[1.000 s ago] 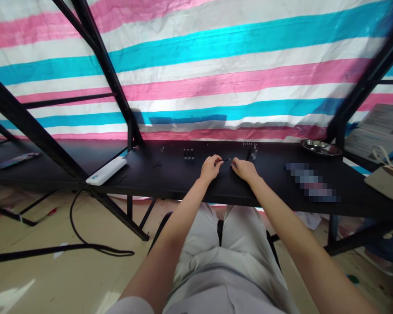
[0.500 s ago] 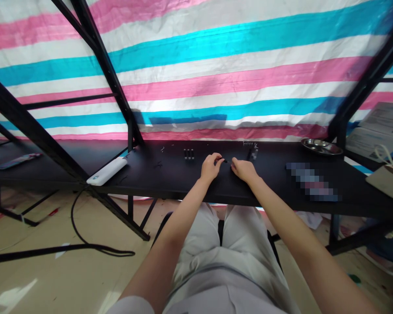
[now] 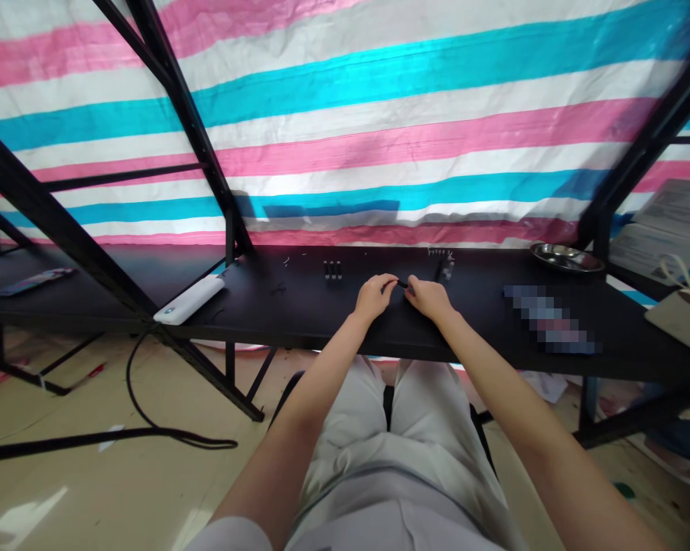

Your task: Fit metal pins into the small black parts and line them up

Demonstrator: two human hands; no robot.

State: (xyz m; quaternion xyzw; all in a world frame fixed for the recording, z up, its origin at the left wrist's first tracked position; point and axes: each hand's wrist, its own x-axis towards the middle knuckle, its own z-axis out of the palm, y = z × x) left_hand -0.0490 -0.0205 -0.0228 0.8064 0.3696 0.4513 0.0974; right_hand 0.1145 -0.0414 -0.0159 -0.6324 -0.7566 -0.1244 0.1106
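Both my hands rest on a black table (image 3: 299,314) in front of me. My left hand (image 3: 373,296) and my right hand (image 3: 431,297) have their fingers curled, and between their fingertips they pinch a small dark part (image 3: 401,284), too small to name. Just behind my left hand stand a few small black upright pieces (image 3: 332,271). More tiny parts (image 3: 444,264) lie behind my right hand near the table's back edge.
A white power bank (image 3: 189,299) with a black cable lies at the left. A metal dish (image 3: 566,258) sits at the back right, beside a blurred flat item (image 3: 548,326). Black frame struts (image 3: 184,115) rise before a striped tarp. Papers and a pad lie far right.
My hands have drawn slightly closer together, so the fingertips of both now meet on the small dark part. Nothing else on the table has moved.
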